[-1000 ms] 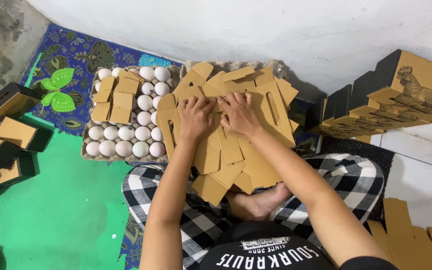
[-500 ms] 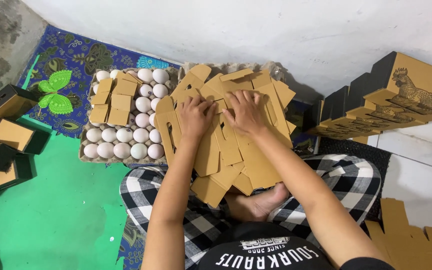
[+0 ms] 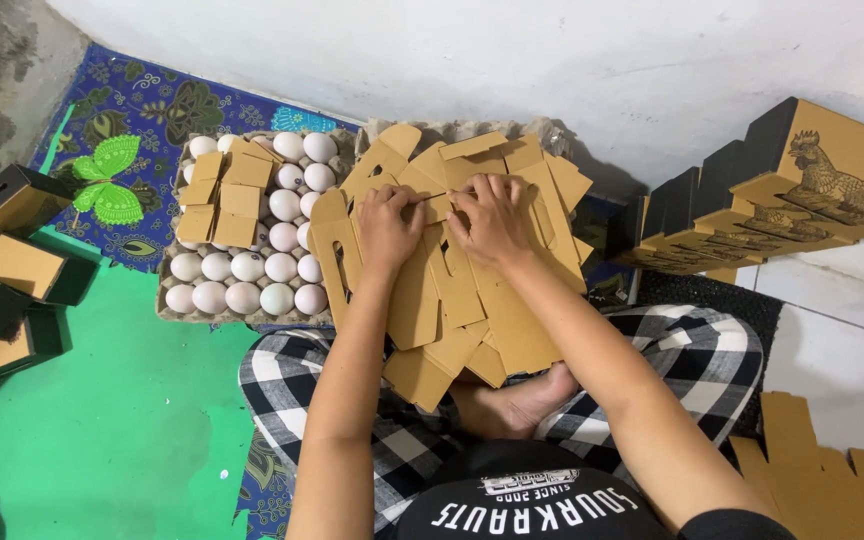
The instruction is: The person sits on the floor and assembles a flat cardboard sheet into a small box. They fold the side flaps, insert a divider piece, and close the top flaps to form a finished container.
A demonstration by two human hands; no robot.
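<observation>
Mid-frame, left hand (image 3: 389, 226) and right hand (image 3: 493, 222) pinch one flat cardboard carton blank (image 3: 452, 270); folded boxes (image 3: 802, 190) stacked upper right, egg tray (image 3: 252, 262) full.

Flat brown cardboard cutouts (image 3: 457, 300) – loose heap, unfolded.

Die-cut blanks with tabs and slots, overlapping at mixed angles, fanned across the lap and up against a grey egg tray at the wall – topmost piece pressed flat under both hands, lower edges hanging over the checked cloth near a bare foot.
</observation>
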